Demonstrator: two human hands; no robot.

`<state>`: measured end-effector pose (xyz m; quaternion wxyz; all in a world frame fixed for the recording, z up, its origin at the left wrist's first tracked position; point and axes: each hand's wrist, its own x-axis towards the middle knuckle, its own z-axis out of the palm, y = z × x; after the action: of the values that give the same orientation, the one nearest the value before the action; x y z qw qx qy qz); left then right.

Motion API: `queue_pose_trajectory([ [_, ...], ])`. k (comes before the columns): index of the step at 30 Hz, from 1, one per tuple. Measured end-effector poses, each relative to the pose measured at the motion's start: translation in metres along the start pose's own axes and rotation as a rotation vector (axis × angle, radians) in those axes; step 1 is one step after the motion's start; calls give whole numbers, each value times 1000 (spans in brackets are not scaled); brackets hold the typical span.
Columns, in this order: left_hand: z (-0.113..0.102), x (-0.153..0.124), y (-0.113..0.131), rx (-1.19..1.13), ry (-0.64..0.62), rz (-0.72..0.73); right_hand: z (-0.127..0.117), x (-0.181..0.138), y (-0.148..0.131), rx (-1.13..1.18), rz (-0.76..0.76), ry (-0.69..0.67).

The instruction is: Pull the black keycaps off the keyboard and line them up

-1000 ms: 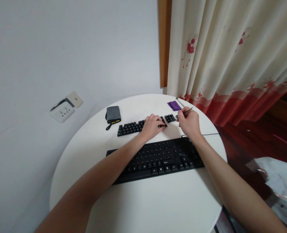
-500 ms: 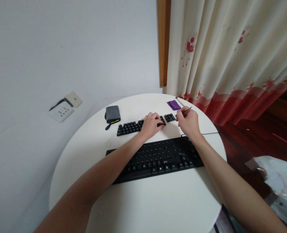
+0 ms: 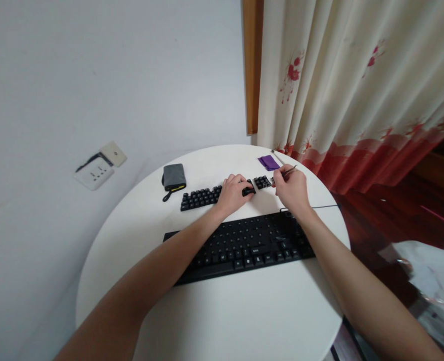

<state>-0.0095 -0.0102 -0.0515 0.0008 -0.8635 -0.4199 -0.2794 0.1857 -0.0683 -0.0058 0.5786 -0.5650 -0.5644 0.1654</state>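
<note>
My left hand (image 3: 234, 194) rests over the row of loose black keycaps (image 3: 200, 198), its thumb and fingers closed around a dark keycap (image 3: 248, 191). In my right hand (image 3: 292, 189) is a thin dark tool (image 3: 291, 170), its slim end sticking up above the fist; its exact kind is too small to make out. The right fingertips are beside a small block of keycaps (image 3: 262, 181). Below both hands lies a black keyboard (image 3: 244, 245), many of its keys removed in the upper part; my forearms partly cover it.
A grey pouch (image 3: 174, 177) with a dark strap lies at the back left of the round white table (image 3: 244, 316). A folded purple cloth (image 3: 269, 162) and a slim pale stick (image 3: 277, 157) are at the back right. The keyboard cable (image 3: 325, 206) runs over the right edge.
The left fingers have shifted slightly, and the dark keycap between them shows more clearly. My right hand is almost unmoved.
</note>
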Motion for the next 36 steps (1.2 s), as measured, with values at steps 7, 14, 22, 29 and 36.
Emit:
queue_pose_trajectory([
  [7,-8,4,0,-108,125,-56,1,6,5,74,9,47],
  [14,-17,5,-7,-307,282,-141,-2,8,7,152,-61,49],
  [22,-88,23,-16,-633,81,-161,-9,12,8,153,-89,135],
  [29,-99,-56,51,-201,-470,17,-6,11,10,196,-71,162],
  [36,-74,-106,80,-66,-575,38,-7,9,7,197,-73,167],
])
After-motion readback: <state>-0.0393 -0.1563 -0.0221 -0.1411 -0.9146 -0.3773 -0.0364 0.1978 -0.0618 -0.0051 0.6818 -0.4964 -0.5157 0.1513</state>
